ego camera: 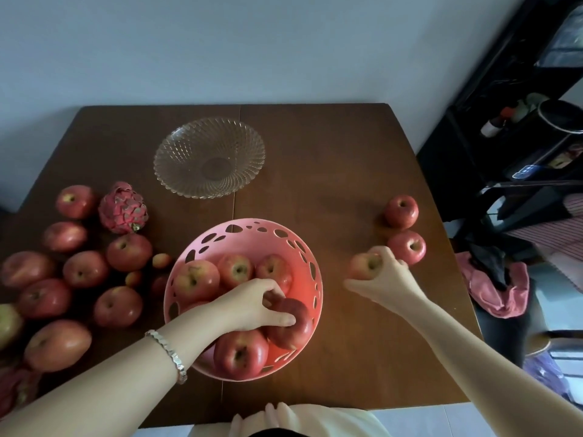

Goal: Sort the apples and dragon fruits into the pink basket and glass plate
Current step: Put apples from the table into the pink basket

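The pink basket (pixel 252 227) sits at the table's front centre with several red apples inside. My left hand (pixel 252 305) reaches into it, fingers wrapped over a dark red apple (pixel 295 329) resting at the basket's right side. My right hand (pixel 383 277) grips another apple (pixel 362 264) on the table to the right of the basket. Two more apples (pixel 401 211) (pixel 407 246) lie just beyond it. The glass plate (pixel 179 146) stands behind the basket with nothing on it. A pink dragon fruit (pixel 123 208) lies left of the basket among several apples (pixel 85 269).
A second dragon fruit (pixel 14 386) shows at the lower left edge. A few small reddish fruits (pixel 161 260) lie between the apple pile and the basket. A dark shelf unit (pixel 517 121) and a pink cloth (pixel 498 294) stand past the table's right edge.
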